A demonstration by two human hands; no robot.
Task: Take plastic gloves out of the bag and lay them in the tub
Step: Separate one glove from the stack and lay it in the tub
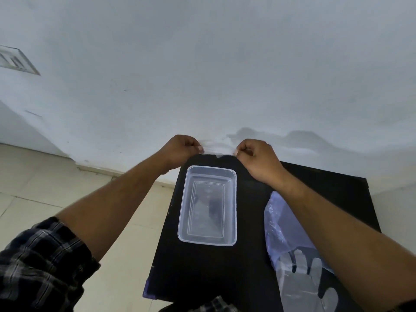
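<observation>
A clear rectangular plastic tub (233, 183) stands on a black table, with a thin transparent film lying inside it. Beyond the tub's far end, my left hand (180, 150) and my right hand (258, 161) each pinch one edge of a clear plastic glove (217, 149), holding it stretched between them above the table's far edge. The glove is nearly see-through against the white wall. To the right of the tub lies the bluish plastic bag (281, 224), partly under my right forearm. In front of the bag a flat clear glove (299, 278) shows its fingers spread.
The black table (202, 271) stands against a white wall; its left edge drops to a beige tiled floor (45, 188). A wall vent (15, 60) sits at far left. My checked sleeves show at the bottom left and bottom middle.
</observation>
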